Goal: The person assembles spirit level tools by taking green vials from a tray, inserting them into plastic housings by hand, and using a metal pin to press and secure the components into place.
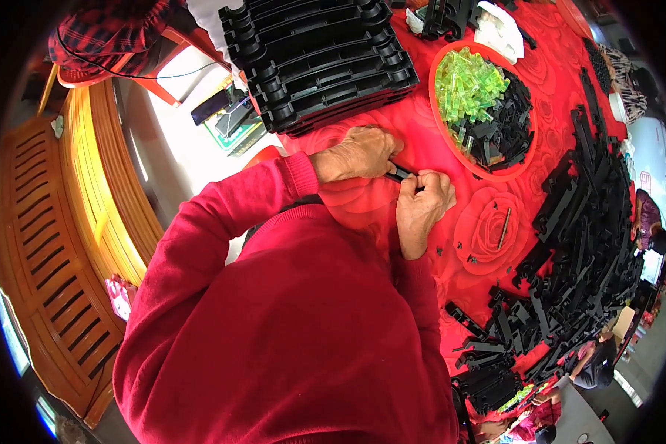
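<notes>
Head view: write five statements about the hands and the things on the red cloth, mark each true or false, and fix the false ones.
1. A black part shows between the left hand and the right hand. True.
2. The red basin holds only black pieces. False: yellow-green pieces lie in it too.
3. The stacked black trays stand right of the basin. False: they stand left of it.
4. A thin stick lies on the red cloth. True.
5. Both sleeves are blue. False: they are red.
</notes>
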Action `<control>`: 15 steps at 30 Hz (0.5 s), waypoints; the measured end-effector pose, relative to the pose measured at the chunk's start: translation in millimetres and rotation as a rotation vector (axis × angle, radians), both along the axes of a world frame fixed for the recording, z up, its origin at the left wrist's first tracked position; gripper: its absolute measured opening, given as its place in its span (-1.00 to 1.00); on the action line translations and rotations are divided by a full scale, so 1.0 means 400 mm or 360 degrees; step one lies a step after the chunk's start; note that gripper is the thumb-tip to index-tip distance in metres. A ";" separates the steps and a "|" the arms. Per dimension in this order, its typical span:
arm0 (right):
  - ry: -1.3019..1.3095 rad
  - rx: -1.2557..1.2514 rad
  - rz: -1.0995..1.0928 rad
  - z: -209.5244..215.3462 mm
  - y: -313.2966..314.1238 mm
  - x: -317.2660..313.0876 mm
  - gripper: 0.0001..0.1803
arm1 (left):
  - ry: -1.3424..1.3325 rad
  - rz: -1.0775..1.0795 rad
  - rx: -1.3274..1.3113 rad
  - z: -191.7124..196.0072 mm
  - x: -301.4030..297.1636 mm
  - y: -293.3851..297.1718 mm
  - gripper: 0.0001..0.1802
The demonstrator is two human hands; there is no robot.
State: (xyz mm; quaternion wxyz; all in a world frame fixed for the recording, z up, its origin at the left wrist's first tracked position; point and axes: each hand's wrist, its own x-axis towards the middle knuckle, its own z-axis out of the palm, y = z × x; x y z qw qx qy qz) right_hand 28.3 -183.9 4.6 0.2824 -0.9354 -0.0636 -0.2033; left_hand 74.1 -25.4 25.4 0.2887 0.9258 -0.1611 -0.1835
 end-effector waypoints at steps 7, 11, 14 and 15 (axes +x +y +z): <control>-0.0033 0.0004 -0.0038 -0.007 0.008 0.004 -0.88 | 0.0116 0.0174 -0.0025 -0.001 0.005 -0.008 -0.67; -0.0046 0.0065 -0.0057 -0.003 0.011 0.007 -0.86 | 0.0134 0.0263 0.0007 0.010 0.006 -0.014 -0.66; -0.0018 0.0081 -0.0053 -0.010 0.002 0.010 -0.87 | 0.0104 0.0273 -0.0013 0.004 0.008 -0.016 -0.66; -0.0028 0.0081 -0.0053 -0.015 0.001 0.011 -0.87 | 0.0100 0.0265 -0.0032 0.002 0.007 -0.016 -0.66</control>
